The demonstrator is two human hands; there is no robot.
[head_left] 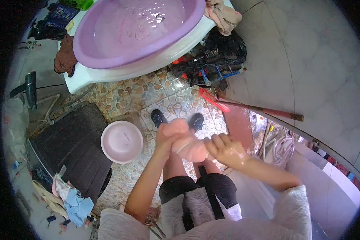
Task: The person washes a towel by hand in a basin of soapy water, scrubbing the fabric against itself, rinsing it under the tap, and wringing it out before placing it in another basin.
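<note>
Both hands grip a bunched pink cloth [191, 149] in front of my legs, above the pebble-patterned floor. My left hand [166, 141] is closed around its left end, where a rounded pink part bulges above the fingers. At the other end my right hand [228, 152] is closed with its fingers curled over the fabric, and its skin looks wet. The cloth looks twisted between the hands, and slight blur hides what kind of piece it is. A large purple basin [104, 62] of water stands ahead on a white sink [148, 66].
On the left, a pale round basin [122, 160] is beside a dark ridged surface [64, 140] with light-coloured clothes [77, 204] at its near end. A brown cloth [65, 58] and beige cloth [224, 17] flank the purple basin. A wooden-handled stick [276, 112] leans right.
</note>
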